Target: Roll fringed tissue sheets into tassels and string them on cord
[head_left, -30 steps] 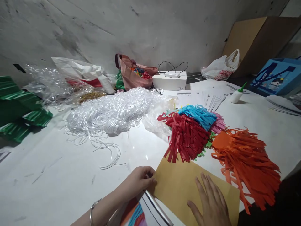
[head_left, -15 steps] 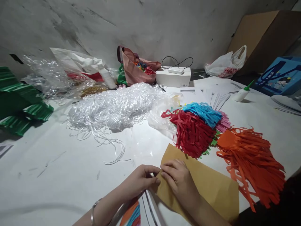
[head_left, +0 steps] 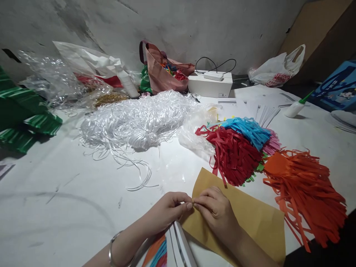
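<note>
A yellow-brown sheet of paper [head_left: 258, 222] lies on the table, partly under my hands. My left hand [head_left: 174, 209], with a silver bangle at the wrist, pinches at the sheet's left edge with thumb and forefinger. Fingertip to fingertip with it, my right hand [head_left: 217, 209] also pinches that edge, its wrist across the sheet. Any small thing between the fingertips is hidden. Beneath my left hand are a white folded strip or stack with dark lines [head_left: 179, 244] and some orange, blue and red paper strips [head_left: 158, 252].
Red [head_left: 236, 155], blue [head_left: 247, 129] and orange fringed paper bundles [head_left: 308, 193] lie to the right. White stringy strands [head_left: 139, 122] are heaped mid-table. A green-tipped glue bottle [head_left: 296, 109] stands at the right, a pink bag [head_left: 165, 76] and white box [head_left: 210, 84] at the back.
My fingertips have drawn together into a tighter pinch at the paper's edge; the left fingertips shifted slightly right and up. The camera view has shifted a little.
</note>
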Available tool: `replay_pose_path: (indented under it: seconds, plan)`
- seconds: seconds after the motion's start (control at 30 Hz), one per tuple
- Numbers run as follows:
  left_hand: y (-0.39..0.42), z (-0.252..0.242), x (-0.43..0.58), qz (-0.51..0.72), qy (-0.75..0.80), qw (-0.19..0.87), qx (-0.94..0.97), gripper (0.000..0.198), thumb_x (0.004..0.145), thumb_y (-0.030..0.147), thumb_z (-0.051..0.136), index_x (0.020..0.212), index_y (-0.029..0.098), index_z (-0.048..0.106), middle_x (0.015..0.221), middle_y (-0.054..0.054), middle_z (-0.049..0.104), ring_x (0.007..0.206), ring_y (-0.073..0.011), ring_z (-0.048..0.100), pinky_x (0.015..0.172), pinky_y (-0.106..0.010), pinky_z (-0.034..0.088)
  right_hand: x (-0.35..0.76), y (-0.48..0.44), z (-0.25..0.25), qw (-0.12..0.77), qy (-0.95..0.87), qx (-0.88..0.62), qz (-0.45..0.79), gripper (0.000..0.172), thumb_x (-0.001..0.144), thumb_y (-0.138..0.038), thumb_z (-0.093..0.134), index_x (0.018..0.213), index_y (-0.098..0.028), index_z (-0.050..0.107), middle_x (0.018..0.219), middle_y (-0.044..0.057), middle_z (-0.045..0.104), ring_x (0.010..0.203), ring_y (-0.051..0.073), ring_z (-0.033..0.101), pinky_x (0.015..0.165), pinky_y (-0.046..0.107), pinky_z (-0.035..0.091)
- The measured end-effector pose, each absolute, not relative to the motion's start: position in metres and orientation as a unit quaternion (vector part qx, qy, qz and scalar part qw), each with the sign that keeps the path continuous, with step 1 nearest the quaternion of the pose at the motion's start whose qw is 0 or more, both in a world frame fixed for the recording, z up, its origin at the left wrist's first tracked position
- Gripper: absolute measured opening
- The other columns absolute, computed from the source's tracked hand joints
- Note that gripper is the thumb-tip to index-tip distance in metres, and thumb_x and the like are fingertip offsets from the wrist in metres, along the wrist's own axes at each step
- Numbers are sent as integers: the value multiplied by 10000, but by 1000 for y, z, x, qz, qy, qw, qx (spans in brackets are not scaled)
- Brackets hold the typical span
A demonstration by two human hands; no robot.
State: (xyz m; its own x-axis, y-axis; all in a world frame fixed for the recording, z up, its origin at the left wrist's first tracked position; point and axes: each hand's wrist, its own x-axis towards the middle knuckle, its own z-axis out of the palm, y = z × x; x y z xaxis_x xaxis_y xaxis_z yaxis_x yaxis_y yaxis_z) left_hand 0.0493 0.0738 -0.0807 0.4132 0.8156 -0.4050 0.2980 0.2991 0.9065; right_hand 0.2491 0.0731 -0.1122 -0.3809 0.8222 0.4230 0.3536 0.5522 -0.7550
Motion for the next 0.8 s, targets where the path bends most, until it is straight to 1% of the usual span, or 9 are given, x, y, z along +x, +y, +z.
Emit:
replay_pose_path:
  seconds: [0.1, 0.2, 0.3, 0.4, 0.5, 0.63, 0.7, 0.8]
  plan:
    - [74, -83, 50, 195, 506, 628, 559, 502, 852, 639, 539, 631, 188, 506, 598, 64, 349, 597, -125, 313, 566, -265, 252, 247, 72, -114, 412, -785, -375, 271, 146, 952, -146, 581, 917, -207, 709, 800, 30, 639, 783, 183, 565, 713, 318, 466]
    - [75, -86, 50, 187, 511, 623, 562, 523, 862, 645, 511, 594, 205, 422, 572, 72, 298, 565, -116, 286, 539, -269, 222, 246, 70, -114, 408, -787, -378, 267, 150, 946, -134, 574, 853, -200, 671, 789, 24, 624, 772, 180, 547, 709, 317, 451]
    - [75, -88, 51, 183, 519, 616, 564, 501, 873, 611, 497, 586, 209, 413, 562, 74, 283, 547, -113, 285, 526, -271, 214, 246, 70, -111, 405, -784, -383, 274, 154, 936, -132, 580, 807, -198, 631, 795, 21, 621, 773, 180, 543, 708, 318, 445]
    - [75, -87, 51, 180, 523, 607, 570, 465, 873, 577, 496, 598, 206, 432, 570, 69, 299, 554, -115, 297, 527, -268, 221, 246, 70, -109, 390, -782, -383, 299, 123, 944, -141, 572, 898, -206, 666, 849, 32, 639, 817, 189, 559, 733, 321, 464]
    - [74, -87, 50, 178, 523, 596, 583, 444, 877, 543, 502, 601, 198, 453, 586, 62, 316, 574, -119, 305, 538, -268, 228, 247, 70, -108, 375, -779, -379, 332, 163, 937, -123, 573, 972, -220, 699, 870, 33, 643, 845, 189, 572, 741, 309, 476]
    - [74, -87, 50, 179, 522, 586, 593, 407, 872, 476, 505, 584, 195, 447, 592, 56, 329, 588, -122, 312, 550, -267, 241, 246, 70, -110, 385, -765, -378, 352, 128, 906, -98, 598, 874, -200, 668, 828, 21, 632, 821, 180, 568, 719, 295, 457]
    - [75, -87, 51, 178, 525, 584, 593, 375, 861, 439, 502, 581, 195, 447, 590, 55, 329, 586, -122, 311, 550, -268, 245, 245, 69, -112, 397, -766, -377, 338, 127, 904, -103, 598, 825, -196, 633, 805, 17, 619, 802, 177, 556, 706, 293, 440]
    - [76, -87, 52, 177, 533, 581, 589, 327, 835, 393, 497, 578, 195, 456, 583, 54, 322, 585, -123, 305, 546, -269, 244, 245, 68, -115, 402, -778, -373, 306, 140, 908, -104, 584, 803, -197, 590, 797, 15, 601, 791, 177, 540, 708, 300, 420]
